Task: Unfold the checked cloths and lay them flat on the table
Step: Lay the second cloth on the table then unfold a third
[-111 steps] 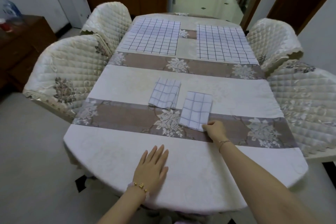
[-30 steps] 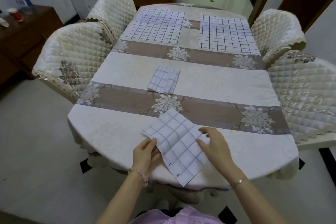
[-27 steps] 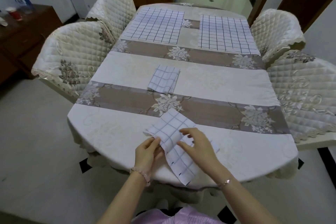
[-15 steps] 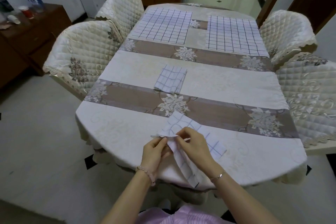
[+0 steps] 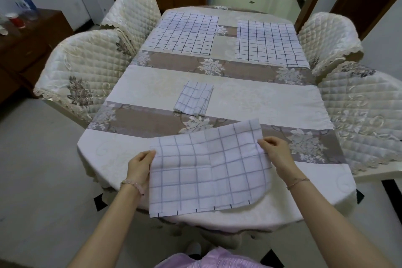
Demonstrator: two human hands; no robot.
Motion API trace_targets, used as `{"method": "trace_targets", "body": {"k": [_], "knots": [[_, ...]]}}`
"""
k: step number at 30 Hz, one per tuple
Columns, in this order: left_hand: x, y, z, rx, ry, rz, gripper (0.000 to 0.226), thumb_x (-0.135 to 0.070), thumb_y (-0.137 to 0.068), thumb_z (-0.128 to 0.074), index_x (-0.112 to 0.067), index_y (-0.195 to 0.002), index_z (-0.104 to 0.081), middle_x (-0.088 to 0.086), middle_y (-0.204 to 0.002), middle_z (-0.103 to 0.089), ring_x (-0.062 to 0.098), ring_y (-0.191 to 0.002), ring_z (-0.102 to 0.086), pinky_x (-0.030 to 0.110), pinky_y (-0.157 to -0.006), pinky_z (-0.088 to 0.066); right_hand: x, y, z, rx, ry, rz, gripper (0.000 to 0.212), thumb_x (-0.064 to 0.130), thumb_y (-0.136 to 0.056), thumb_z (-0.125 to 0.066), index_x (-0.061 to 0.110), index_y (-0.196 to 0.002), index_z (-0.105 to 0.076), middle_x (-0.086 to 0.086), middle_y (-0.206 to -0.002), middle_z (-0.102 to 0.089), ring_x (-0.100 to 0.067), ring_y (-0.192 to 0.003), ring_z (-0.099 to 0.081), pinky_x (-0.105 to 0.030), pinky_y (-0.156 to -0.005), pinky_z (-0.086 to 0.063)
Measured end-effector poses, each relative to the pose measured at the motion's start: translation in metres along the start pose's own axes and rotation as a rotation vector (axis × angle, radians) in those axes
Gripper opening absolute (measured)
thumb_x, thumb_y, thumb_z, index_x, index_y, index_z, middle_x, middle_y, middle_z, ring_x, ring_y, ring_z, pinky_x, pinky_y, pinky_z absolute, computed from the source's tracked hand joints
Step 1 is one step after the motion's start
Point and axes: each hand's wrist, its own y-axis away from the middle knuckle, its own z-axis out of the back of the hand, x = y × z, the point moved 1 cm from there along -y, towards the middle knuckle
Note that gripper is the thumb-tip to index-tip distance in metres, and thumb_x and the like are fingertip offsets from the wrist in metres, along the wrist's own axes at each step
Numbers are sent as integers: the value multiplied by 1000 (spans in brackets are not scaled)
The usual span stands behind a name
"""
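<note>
A white cloth with blue checks (image 5: 208, 169) is spread wide between my hands above the near end of the table (image 5: 315, 193). My left hand (image 5: 139, 166) pinches its left edge and my right hand (image 5: 275, 151) pinches its right edge. Its lower right corner curls under and its bottom hem reaches the table's near edge. A second checked cloth (image 5: 194, 101) lies folded at the table's middle. Two unfolded checked cloths lie flat at the far end, one on the left (image 5: 185, 33) and one on the right (image 5: 268, 43).
Quilted cream chairs flank the table, two on the left (image 5: 84, 72) and two on the right (image 5: 361, 115). A dark wooden sideboard (image 5: 28, 37) with a water bottle and cups stands at the far left. An open doorway lies beyond the table.
The folded cloth that my hands were working at the near edge has been pulled open sideways. My hands have moved apart, each holding one side.
</note>
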Motion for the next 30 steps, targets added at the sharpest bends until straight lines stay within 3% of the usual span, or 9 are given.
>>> {"method": "trace_targets", "body": {"k": [5,9,12,15,18,21,24,26,30], "knots": [[9,-20,0,-12,-111,28,14,-11,-92,-57,1,-97,-63,14,-90,-62,25,-88,-55,36,-83,-46,-20,-2,5,33,33,-130,17,18,-94,-53,6,-97,-65,4,-62,-49,-9,-52,-37,-10,-38,-33],[22,-27,0,-42,-127,70,11,-11,-92,-57,-3,-87,-63,7,-78,-60,24,-89,-53,37,-84,-46,-42,9,13,62,41,-241,16,22,-93,-53,12,-92,-65,-1,-73,-57,-15,-62,-48,-24,-61,-41],[25,-27,3,-52,-184,69,12,-12,-92,-55,-2,-94,-63,9,-87,-62,26,-94,-54,40,-89,-45,-61,30,22,69,31,-292,14,19,-89,-60,12,-82,-69,-8,-76,-62,-22,-71,-51,-32,-68,-40],[20,-17,0,-167,-392,-49,26,-11,-92,-52,-3,-116,-54,14,-113,-59,34,-103,-55,42,-91,-45,-72,49,29,94,5,-312,19,16,-86,-63,-2,-87,-69,-11,-77,-63,-23,-72,-51,-33,-66,-38],[15,14,-18,-257,-713,-370,29,-9,-91,-52,-4,-120,-52,14,-122,-55,32,-112,-51,42,-94,-43,-73,65,31,95,-37,-311,11,11,-83,-65,5,-74,-68,-7,-70,-61,-19,-66,-53,-26,-60,-40],[31,50,-51,168,-886,-661,27,-13,-92,-52,-8,-116,-59,7,-119,-60,24,-114,-51,27,-97,-38,-82,78,25,61,-183,-371,11,4,-83,-63,6,-73,-66,-8,-68,-61,-17,-64,-56,-19,-51,-51],[54,75,-79,567,-1057,-821,36,-26,-87,-43,-9,-111,-64,7,-111,-66,26,-105,-62,20,-93,-34,-90,95,12,15,-424,-463,5,3,-83,-65,0,-79,-63,-16,-80,-64,-23,-80,-61,-21,-65,-58],[63,84,-93,682,-1122,-895,43,-30,-86,-43,-7,-118,-62,10,-120,-64,28,-114,-61,21,-99,-29,-92,108,0,41,-512,-492,10,4,-83,-66,1,-76,-60,-17,-82,-63,-22,-85,-62,-24,-73,-59],[80,85,-97,705,-1254,-876,54,-40,-94,-44,-16,-142,-38,-3,-152,-34,15,-144,-24,22,-116,-13,-84,124,-22,51,-522,-485,8,0,-84,-63,-6,-79,-63,-19,-77,-67,-15,-70,-69,-18,-60,-57]]}}
